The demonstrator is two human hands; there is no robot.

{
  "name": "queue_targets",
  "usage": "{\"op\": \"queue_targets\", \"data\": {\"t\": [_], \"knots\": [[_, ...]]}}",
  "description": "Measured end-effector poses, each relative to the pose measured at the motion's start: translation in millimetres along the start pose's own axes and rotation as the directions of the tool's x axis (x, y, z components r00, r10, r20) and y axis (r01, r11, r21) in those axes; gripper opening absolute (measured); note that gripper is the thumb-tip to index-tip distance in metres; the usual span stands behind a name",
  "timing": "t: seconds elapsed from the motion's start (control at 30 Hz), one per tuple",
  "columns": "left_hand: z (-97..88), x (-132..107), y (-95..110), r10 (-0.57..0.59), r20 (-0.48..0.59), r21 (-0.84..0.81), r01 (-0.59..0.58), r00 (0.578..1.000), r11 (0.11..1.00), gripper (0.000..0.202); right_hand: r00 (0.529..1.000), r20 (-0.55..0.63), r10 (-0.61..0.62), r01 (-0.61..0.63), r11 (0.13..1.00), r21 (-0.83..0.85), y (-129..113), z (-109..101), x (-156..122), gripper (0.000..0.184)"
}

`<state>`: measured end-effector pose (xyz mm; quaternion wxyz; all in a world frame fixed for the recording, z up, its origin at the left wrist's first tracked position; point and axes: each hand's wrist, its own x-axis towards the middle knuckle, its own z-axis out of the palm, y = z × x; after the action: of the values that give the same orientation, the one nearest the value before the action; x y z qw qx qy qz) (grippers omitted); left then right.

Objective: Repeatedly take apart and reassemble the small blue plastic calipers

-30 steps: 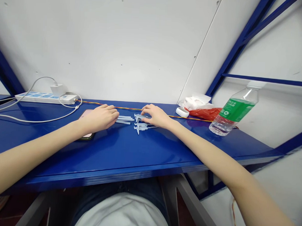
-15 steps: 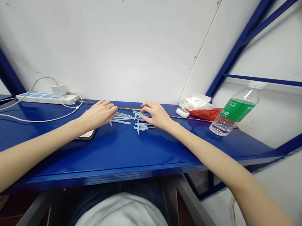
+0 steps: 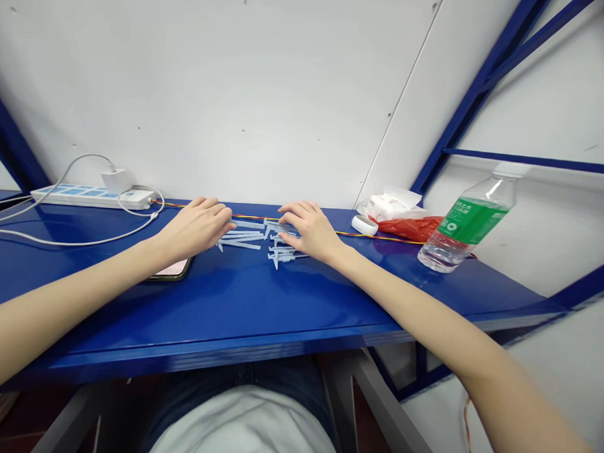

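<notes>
Curled over the left end of a pale blue plastic caliper strip [image 3: 249, 224] is my left hand [image 3: 196, 225], closed, its fingertips partly hidden. The strip's right end meets or nearly meets a pale blue caliper jaw piece [image 3: 270, 226]. My right hand [image 3: 309, 230] has thumb and index finger closed around that piece's right side, which they partly cover. Several similar strips [image 3: 244, 237] lie just below my left fingers. More caliper jaw pieces [image 3: 278, 254] with thin rods lie below my right hand. A phone [image 3: 174, 271] sits partly under my left wrist.
On the blue table [image 3: 258, 305], a white power strip [image 3: 90, 196] with a charger and looping cable stands left. A water bottle [image 3: 465, 223], red plastic bag [image 3: 407, 226], tissue pack [image 3: 393, 205] and small white object [image 3: 365, 224] are right. Thin red-yellow wires [image 3: 381, 238] run along the back.
The caliper strip now shows stretched between my hands, behind the other strips. My left hand has shifted slightly left and up, and the right hand slightly left.
</notes>
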<state>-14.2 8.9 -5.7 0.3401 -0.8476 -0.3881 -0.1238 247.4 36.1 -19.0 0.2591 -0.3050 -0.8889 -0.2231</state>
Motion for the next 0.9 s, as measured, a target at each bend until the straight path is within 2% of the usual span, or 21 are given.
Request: {"op": "queue_targets", "data": {"t": [0.3,0.53,0.67,0.9], "knots": [[0.5,-0.9,-1.9,0.016,-0.002,-0.03,-0.016,1.0,0.999,0.032,0.998,-0.024,-0.056,0.057,0.998,0.041,-2.7,-3.1,0.5,0.009],[-4.2,-0.4,18.5,0.067,-0.025,-0.033,-0.068,0.997,0.997,0.032,0.976,-0.108,-0.19,0.197,0.979,0.057,-22.5,-3.4,3.3,0.014],[-7.9,0.4,24.6,0.073,-0.042,-0.053,-0.075,0.996,0.996,0.032,0.978,-0.106,-0.18,0.188,0.98,0.068,-28.9,-5.5,4.8,0.013],[-5.3,-0.2,16.9,0.066,-0.038,-0.11,-0.07,0.997,0.991,0.032,0.987,-0.072,-0.147,0.152,0.985,0.078,-24.6,-7.5,4.6,0.013]]}}
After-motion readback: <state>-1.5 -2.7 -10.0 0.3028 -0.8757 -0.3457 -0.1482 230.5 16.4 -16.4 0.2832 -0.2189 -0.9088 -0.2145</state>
